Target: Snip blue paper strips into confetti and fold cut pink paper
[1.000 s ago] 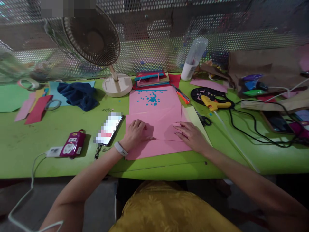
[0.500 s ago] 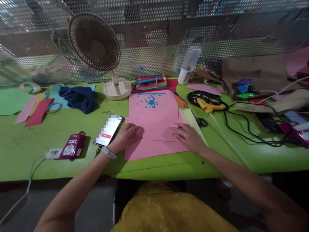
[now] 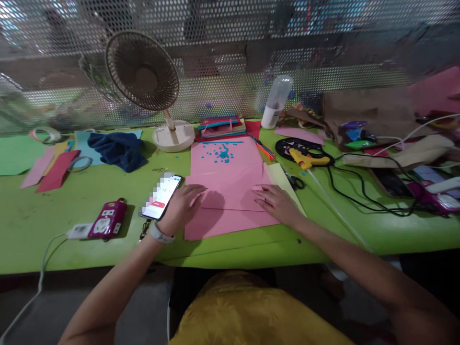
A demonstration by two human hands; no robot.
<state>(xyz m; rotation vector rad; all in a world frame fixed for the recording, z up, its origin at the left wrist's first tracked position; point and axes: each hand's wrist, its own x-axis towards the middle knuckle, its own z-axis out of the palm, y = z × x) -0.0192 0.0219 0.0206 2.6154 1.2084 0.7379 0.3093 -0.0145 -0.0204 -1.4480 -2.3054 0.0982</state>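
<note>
The upper pink sheet (image 3: 232, 194) lies on the bench (image 3: 108, 256), longest side to side. The right hand (image 3: 276, 203), fingers loosely spread, rests on its right end — the left hand (image 3: 185, 202), likewise gripping nothing, sits over the left end, perhaps just clear.

"10" on phone (image 3: 165, 196) (rest illegible)

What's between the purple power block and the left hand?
A phone, screen up on the green table, with a dark strap at its near end. The head view shows it between the power block and left hand.
</note>
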